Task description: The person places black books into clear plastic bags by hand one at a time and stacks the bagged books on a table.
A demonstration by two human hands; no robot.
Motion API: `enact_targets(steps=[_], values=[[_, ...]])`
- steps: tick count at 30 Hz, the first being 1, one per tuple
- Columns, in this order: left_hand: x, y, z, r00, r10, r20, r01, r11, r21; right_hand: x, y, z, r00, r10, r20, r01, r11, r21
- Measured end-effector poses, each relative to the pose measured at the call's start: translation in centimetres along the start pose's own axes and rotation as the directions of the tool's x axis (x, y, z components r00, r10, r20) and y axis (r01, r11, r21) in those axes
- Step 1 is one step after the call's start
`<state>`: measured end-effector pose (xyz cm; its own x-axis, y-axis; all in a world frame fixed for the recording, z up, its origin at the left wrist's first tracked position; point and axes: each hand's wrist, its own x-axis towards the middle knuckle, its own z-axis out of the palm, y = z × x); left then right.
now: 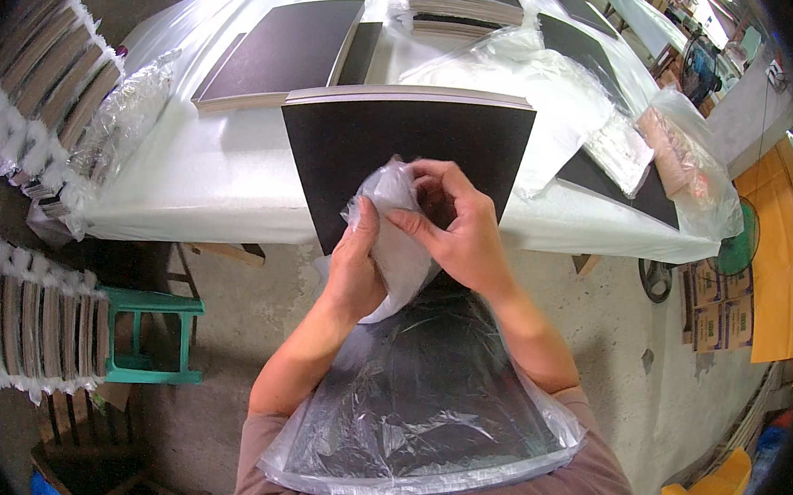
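Note:
A crumpled, translucent white plastic bag (397, 265) is bunched up in front of my chest. My left hand (357, 268) is closed around its left side, thumb pointing up. At the bag's top, my right hand (460, 223) has its fingers curled and pinching the plastic edge. Behind both hands a thick black panel (407, 126) with a pale edge stands upright against the table, its lower part hidden. Across my lap lies a dark flat piece inside a clear plastic bag (429, 411), its sealed-looking near edge against my shirt.
The table (202, 202) has a white cover. On it are black panels (282, 44), a panel stack (465, 4), loose plastic bags (524, 80) and a bagged pinkish bundle (683, 155). Wrapped panels (22, 319) sit on a green stool (161, 302). Cardboard boxes (721, 309) are at right.

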<state>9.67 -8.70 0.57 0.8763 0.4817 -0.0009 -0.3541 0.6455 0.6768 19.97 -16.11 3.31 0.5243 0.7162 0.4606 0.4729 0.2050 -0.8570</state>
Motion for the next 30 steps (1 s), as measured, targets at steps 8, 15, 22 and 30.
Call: enact_targets(steps=[8, 15, 22, 30], values=[[-0.4, -0.9, -0.1, 0.999, -0.053, 0.0, 0.053, 0.997, -0.057, 0.5, 1.9, -0.8, 0.965, 0.068, -0.253, -0.052, 0.996, 0.069], [0.0, -0.8, -0.7, 0.981, 0.071, -0.182, -0.048, 0.99, 0.131, 0.4, 1.8, -1.4, 0.953, -0.004, -0.302, 0.007, 1.0, 0.009], [-0.1, -0.3, -0.6, 0.988, 0.064, -0.14, -0.06, 0.998, 0.036, -0.1, 1.5, -1.0, 0.969, -0.135, -0.204, 0.124, 0.99, -0.064], [0.7, -0.7, -0.2, 0.997, 0.072, -0.01, -0.063, 0.927, 0.37, -0.9, 0.5, 0.1, 0.982, -0.191, 0.009, 0.171, 0.854, -0.492]])
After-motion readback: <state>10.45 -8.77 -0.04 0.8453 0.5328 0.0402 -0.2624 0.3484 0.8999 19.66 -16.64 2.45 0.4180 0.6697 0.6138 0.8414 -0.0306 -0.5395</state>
